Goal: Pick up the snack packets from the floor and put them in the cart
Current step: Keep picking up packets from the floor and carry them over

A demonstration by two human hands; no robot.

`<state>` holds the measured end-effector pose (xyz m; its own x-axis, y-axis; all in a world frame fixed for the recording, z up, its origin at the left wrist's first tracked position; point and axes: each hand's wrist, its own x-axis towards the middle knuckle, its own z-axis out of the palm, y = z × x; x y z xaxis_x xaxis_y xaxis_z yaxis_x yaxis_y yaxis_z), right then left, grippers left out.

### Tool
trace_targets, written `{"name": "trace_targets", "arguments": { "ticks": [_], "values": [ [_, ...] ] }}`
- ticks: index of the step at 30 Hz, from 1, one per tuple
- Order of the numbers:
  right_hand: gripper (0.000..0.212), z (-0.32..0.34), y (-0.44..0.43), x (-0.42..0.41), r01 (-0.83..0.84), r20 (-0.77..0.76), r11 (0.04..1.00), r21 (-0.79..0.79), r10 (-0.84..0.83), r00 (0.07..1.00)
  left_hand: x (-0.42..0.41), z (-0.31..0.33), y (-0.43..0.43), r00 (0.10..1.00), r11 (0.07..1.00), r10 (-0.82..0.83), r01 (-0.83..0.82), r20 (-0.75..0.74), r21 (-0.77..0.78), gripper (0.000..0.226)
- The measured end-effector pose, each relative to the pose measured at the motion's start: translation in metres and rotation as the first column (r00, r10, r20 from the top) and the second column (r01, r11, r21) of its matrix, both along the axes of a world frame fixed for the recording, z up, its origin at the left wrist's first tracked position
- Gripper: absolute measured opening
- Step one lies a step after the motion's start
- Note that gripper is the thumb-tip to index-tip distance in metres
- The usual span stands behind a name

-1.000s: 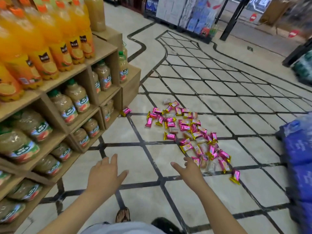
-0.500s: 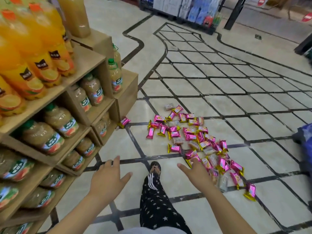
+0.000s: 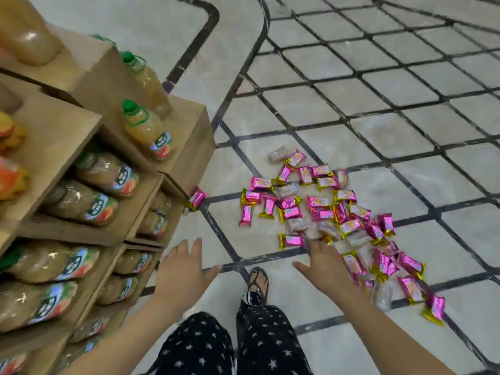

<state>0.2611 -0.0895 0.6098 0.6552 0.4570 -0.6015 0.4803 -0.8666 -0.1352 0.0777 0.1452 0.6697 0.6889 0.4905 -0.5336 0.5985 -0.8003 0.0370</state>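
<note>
Pink foil with gold crimped ends: from the head camera, the snack packets (image 3: pixel 319 203) lie strewn on the floor (image 3: pixel 405 136), light, crinkly, probably slippery, so I'd pinch a crimped end. Left grip (image 3: pixel 181 276) and right grip (image 3: pixel 322 267) are released, holding nothing.

No wording is legible. The juice bottles (image 3: pixel 146 131) on the shelf (image 3: pixel 54 131) carry labels with a dark logo patch, too blurred to read. Print on the pink snack packets (image 3: pixel 320 202) is equally unreadable.
</note>
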Motion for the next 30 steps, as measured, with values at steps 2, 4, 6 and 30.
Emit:
{"name": "trace_targets", "arguments": {
  "ticks": [2, 4, 6, 30],
  "values": [
    [0.074, -0.028, 0.007, 0.023, 0.006, -0.011, 0.999, -0.049, -0.007, 1.0, 0.032, -0.024, 0.016, 0.998, 0.999, -0.043, 0.043, -0.039, -0.016, 0.081],
    [0.077, -0.066, 0.011, 0.042, 0.016, -0.025, 0.995, -0.093, -0.019, 1.0, 0.062, -0.059, 0.032, 0.993, 0.996, -0.088, 0.085, -0.083, -0.036, 0.083],
    [0.08, -0.116, 0.012, 0.058, 0.019, -0.033, 0.992, -0.126, -0.024, 0.999, 0.088, -0.11, 0.048, 0.983, 0.989, -0.14, 0.135, -0.121, -0.053, 0.087],
    [0.078, -0.701, -0.033, 0.11, 0.161, 0.343, 0.983, 0.086, -0.181, 0.922, 0.259, -0.758, 0.082, 0.879, 0.842, 0.472, -0.43, 0.06, -0.326, 0.077]
  ]
}}
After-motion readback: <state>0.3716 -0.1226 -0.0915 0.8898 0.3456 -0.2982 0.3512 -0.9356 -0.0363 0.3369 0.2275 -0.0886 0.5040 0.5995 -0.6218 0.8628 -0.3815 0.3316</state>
